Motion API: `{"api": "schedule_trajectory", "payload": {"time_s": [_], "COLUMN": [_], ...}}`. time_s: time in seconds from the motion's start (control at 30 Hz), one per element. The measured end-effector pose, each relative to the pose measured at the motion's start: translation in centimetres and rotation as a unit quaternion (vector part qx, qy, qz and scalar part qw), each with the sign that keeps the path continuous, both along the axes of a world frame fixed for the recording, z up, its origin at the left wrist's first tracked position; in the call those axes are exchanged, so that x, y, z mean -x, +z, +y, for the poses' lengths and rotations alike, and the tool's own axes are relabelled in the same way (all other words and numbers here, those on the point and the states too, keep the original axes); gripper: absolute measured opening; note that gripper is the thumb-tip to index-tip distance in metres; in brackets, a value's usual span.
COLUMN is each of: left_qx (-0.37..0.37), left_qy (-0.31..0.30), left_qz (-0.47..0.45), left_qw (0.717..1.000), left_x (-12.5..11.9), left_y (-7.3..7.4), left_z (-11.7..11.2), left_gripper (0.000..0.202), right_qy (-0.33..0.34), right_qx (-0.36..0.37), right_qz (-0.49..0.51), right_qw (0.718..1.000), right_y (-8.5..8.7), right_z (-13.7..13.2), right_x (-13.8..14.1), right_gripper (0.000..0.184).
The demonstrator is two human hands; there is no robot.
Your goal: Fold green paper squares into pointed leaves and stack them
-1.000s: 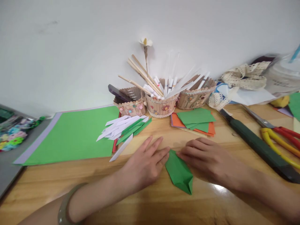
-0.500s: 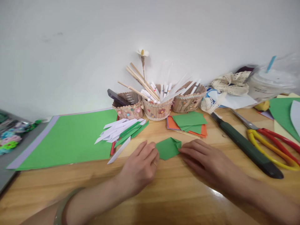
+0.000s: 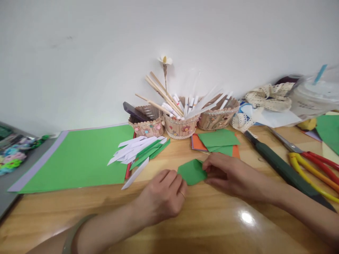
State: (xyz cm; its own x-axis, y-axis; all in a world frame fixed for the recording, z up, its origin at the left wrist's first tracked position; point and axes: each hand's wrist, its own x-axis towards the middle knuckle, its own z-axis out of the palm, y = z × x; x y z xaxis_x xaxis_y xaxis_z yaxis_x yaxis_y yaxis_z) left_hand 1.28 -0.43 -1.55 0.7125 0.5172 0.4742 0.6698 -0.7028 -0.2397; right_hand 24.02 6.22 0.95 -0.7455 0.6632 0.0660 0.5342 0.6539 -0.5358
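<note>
Between my two hands, a small folded piece of green paper (image 3: pixel 191 172) lies low over the wooden table. My left hand (image 3: pixel 165 192) is closed at the paper's left edge, its fingertips curled out of sight. With thumb and fingers pinched together, my right hand (image 3: pixel 225 173) grips the paper's upper right side, where a fold shows. Just behind the paper are stacked green paper pieces (image 3: pixel 218 138) on top of orange paper (image 3: pixel 199 143). To the left lies a pile of white and green folded paper strips (image 3: pixel 140 150).
A large green sheet (image 3: pixel 79 158) covers the table's left side. Three decorated baskets (image 3: pixel 182 127) with sticks and pens stand against the wall. On the right lie a dark green-handled tool (image 3: pixel 275 162), scissors (image 3: pixel 304 162), lace ribbon (image 3: pixel 270 98) and a plastic cup (image 3: pixel 315 95).
My right hand has shifted up along the paper's right side, and its fingers have curled into a pinch. The raised fold at the upper right now looks smaller. The view has swung slightly left.
</note>
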Motion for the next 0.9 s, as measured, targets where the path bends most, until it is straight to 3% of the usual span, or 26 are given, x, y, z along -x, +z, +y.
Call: {"api": "schedule_trajectory", "payload": {"time_s": [0.1,0.27,0.47,0.63,0.9], "left_qx": [-0.010,0.005,0.105,0.251,0.365], "left_qy": [0.012,0.028,0.044,0.075,0.104], "left_qz": [-0.025,-0.044,-0.100,-0.176,-0.291], "left_qw": [1.000,0.999,0.988,0.949,0.878], "left_x": [0.1,0.1,-0.1,-0.3,0.0], "left_y": [-0.1,-0.3,-0.2,0.4,0.5], "left_z": [-0.1,-0.3,-0.2,0.1,0.4], "left_gripper": [0.019,0.020,0.024,0.013,0.010], "right_qy": [-0.009,0.058,0.045,0.046,0.000], "right_qx": [-0.026,-0.106,-0.099,-0.088,-0.082], "right_qz": [0.022,0.051,0.074,0.084,0.059], "right_qw": [0.999,0.991,0.991,0.992,0.995], "right_y": [-0.7,-1.5,-1.8,-1.8,-1.6], "right_z": [-0.1,-0.4,-0.4,-0.4,-0.8], "right_x": [0.0,0.0,0.1,0.4,0.7], "right_gripper": [0.014,0.010,0.004,0.009,0.016]}}
